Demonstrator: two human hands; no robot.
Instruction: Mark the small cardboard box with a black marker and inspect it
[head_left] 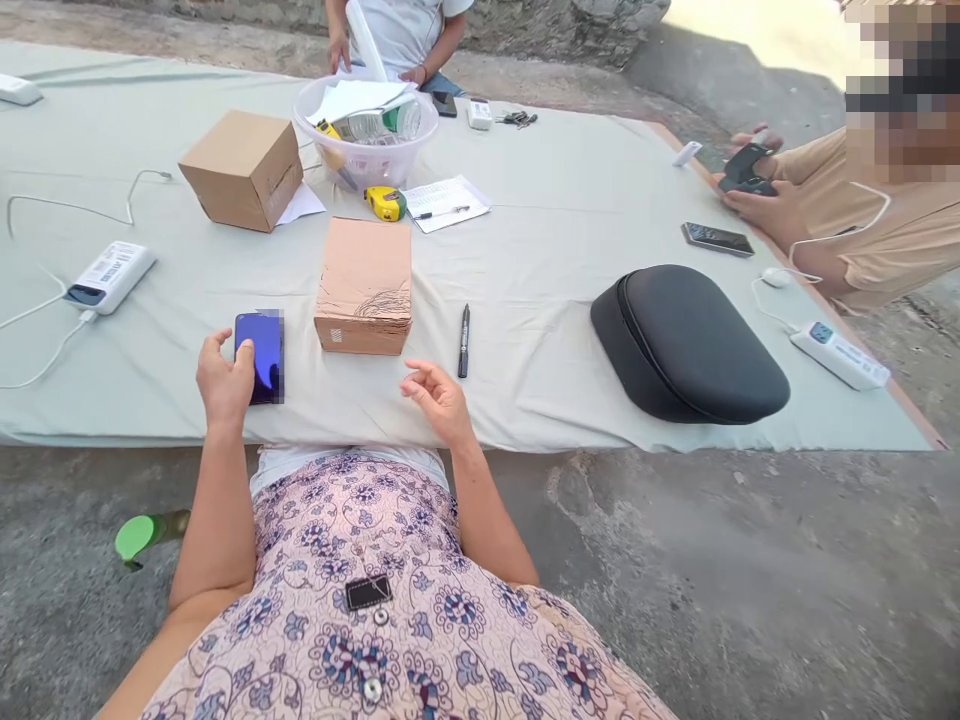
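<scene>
My left hand [226, 378] grips a smartphone [268, 360] with a shiny blue surface, thumb across its near face, at the table's front edge. To the right, my right hand [439, 398] hovers with loosely curled fingers apart and nothing in them. Just beyond it sits a small brown cardboard box [364, 285] with dark scribbled lines on its front top edge. A black marker [464, 340] lies to the right of the box, close to my right fingers but apart from them.
A black zipped case [697, 340] stands on the right. Farther back are another carton [244, 165], a filled plastic basket [367, 150], a yellow tape measure [384, 203] and a paper pad [450, 203]. A white power bank [112, 275] with cables lies left. Two people sit around the table.
</scene>
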